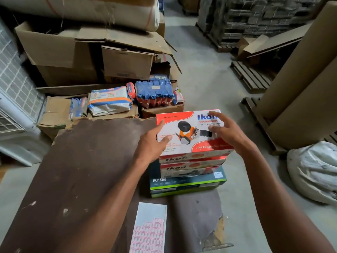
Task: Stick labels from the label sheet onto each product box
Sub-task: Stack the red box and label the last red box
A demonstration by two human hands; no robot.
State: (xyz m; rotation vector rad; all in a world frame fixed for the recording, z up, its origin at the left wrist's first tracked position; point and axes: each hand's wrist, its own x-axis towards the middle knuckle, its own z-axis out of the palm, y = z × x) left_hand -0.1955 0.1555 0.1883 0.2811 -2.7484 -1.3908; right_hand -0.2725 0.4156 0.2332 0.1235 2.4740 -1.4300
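A red and white Ikon tape dispenser box (189,128) lies on top of a stack on the brown table (82,170). My left hand (153,143) grips its left edge, thumb on the top face. My right hand (224,130) rests on the box's top right, fingers spread and bent over it. Under it lies a second Ikon box (191,168), and below that a dark green AC1350 box (186,185). The label sheet (149,229), with pink-edged labels on its lower part, lies flat on the table near me.
Blue and orange product packs (155,92) and a white pack (109,103) sit on torn cartons beyond the table. Large cardboard boxes (73,52) stand behind. Wooden pallets (249,77) and tall brown paper rolls (299,88) are at right, a white sack (313,170) on the floor.
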